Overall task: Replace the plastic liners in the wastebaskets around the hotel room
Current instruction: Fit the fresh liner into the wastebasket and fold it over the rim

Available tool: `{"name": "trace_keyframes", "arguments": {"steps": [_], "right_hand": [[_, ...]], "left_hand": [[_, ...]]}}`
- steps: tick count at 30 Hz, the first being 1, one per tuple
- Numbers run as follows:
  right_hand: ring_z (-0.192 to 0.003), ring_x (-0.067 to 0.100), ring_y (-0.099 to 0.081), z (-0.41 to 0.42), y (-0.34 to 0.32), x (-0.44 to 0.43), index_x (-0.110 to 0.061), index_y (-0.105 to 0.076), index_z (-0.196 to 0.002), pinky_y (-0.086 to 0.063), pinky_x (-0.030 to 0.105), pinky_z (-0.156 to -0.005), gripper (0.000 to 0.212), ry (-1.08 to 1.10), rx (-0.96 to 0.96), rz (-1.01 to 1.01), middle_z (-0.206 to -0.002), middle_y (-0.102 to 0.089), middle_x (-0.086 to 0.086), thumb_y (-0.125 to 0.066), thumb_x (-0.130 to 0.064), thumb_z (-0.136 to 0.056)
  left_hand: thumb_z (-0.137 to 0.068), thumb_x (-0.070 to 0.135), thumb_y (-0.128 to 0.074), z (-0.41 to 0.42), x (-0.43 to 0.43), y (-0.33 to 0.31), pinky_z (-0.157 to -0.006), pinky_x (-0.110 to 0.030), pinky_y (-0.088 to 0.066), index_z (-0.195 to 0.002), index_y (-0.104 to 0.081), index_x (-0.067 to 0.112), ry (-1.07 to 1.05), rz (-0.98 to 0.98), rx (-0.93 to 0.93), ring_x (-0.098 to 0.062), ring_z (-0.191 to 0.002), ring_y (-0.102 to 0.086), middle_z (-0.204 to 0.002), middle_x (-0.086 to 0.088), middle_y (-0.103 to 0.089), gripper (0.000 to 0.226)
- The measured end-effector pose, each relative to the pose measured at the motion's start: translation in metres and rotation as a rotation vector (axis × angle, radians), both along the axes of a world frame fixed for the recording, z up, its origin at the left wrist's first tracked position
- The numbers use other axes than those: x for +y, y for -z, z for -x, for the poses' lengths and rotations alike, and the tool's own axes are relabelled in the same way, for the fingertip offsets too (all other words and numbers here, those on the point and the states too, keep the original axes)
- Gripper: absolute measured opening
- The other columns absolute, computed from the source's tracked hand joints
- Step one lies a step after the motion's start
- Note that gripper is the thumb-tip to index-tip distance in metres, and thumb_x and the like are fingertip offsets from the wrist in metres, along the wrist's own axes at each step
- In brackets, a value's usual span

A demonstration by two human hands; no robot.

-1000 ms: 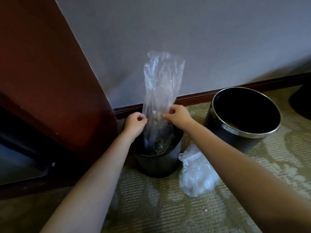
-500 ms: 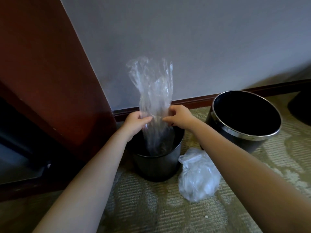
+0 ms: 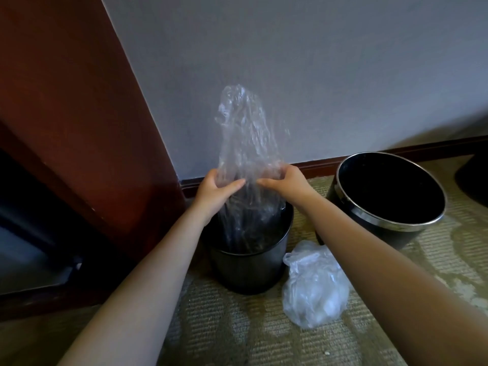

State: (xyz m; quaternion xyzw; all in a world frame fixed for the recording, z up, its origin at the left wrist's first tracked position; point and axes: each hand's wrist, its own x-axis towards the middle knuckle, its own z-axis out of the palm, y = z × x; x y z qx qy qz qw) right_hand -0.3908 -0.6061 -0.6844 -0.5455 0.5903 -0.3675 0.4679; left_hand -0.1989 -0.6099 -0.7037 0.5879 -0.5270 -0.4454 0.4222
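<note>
A clear plastic liner point(image 3: 247, 133) stands up out of a small dark wastebasket point(image 3: 248, 270) on the carpet near the wall. Its lower part hangs inside the basket. My left hand point(image 3: 215, 190) holds the liner's left side just above the rim, thumb pointing right. My right hand point(image 3: 286, 182) holds the liner's right side at the same height, its fingers curled into the plastic. Both hands are close together over the basket's mouth.
A larger black wastebasket point(image 3: 343, 180) with a metal rim stands unlined at the right. A crumpled bag of clear plastic point(image 3: 314, 283) lies on the carpet between the two baskets. Dark red wooden furniture point(image 3: 79, 114) rises at the left; a baseboard point(image 3: 396, 150) runs along the wall.
The liner's top has billowed wider and shifted left. My hands have loosened from tight pinches and spread a little along the plastic.
</note>
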Motion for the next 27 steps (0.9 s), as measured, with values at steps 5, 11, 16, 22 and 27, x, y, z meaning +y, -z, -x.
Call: {"name": "trace_keyframes", "arguments": {"steps": [5, 11, 16, 22, 27], "right_hand": [[-0.093, 0.017, -0.067, 0.004, 0.003, -0.001, -0.012, -0.068, -0.105, -0.055, 0.033, -0.085, 0.024, 0.066, 0.059, 0.012, -0.098, -0.071, 0.003, -0.073, -0.023, -0.085], [-0.092, 0.026, -0.070, 0.032, 0.010, 0.002, -0.004, -0.066, -0.096, -0.056, 0.041, -0.089, 0.023, 0.148, -0.013, -0.056, -0.095, -0.071, 0.013, -0.070, -0.024, -0.086], [-0.097, 0.026, -0.069, 0.025, 0.002, 0.003, -0.004, -0.065, -0.108, -0.057, 0.038, -0.087, 0.033, 0.105, -0.090, -0.065, -0.103, -0.071, 0.013, -0.073, -0.026, -0.084], [-0.076, 0.013, -0.067, 0.015, -0.011, 0.010, -0.003, -0.061, -0.106, -0.053, 0.022, -0.066, 0.030, 0.022, -0.224, -0.041, -0.085, -0.066, 0.002, -0.066, -0.028, -0.090], [-0.074, 0.011, -0.061, 0.020, -0.016, 0.011, -0.015, -0.062, -0.089, -0.050, 0.026, -0.071, 0.020, 0.010, -0.265, -0.049, -0.078, -0.062, -0.002, -0.057, -0.033, -0.096]], "left_hand": [[-0.088, 0.021, -0.066, 0.001, -0.003, 0.002, -0.071, -0.033, -0.046, -0.065, -0.059, 0.017, -0.088, 0.054, -0.135, -0.021, -0.064, -0.059, -0.063, -0.003, -0.061, 0.024], [-0.076, 0.035, -0.074, -0.022, -0.003, 0.006, -0.080, -0.032, -0.047, -0.096, -0.059, 0.009, -0.195, -0.008, -0.259, -0.025, -0.088, -0.059, -0.093, -0.005, -0.060, 0.036], [-0.071, 0.027, -0.077, 0.009, 0.006, -0.015, -0.097, -0.038, -0.038, -0.125, -0.044, -0.003, -0.307, 0.570, -0.618, -0.036, -0.116, -0.045, -0.126, -0.022, -0.044, 0.070], [-0.072, 0.025, -0.063, 0.047, 0.015, -0.035, -0.088, -0.038, -0.038, -0.113, -0.042, 0.011, -0.211, 1.048, -0.730, -0.028, -0.103, -0.042, -0.116, -0.007, -0.035, 0.048], [-0.077, 0.025, -0.060, 0.061, 0.012, -0.037, -0.099, -0.042, -0.042, -0.123, -0.049, 0.005, 0.156, 0.785, -0.642, -0.028, -0.119, -0.045, -0.127, -0.013, -0.048, 0.052]]}}
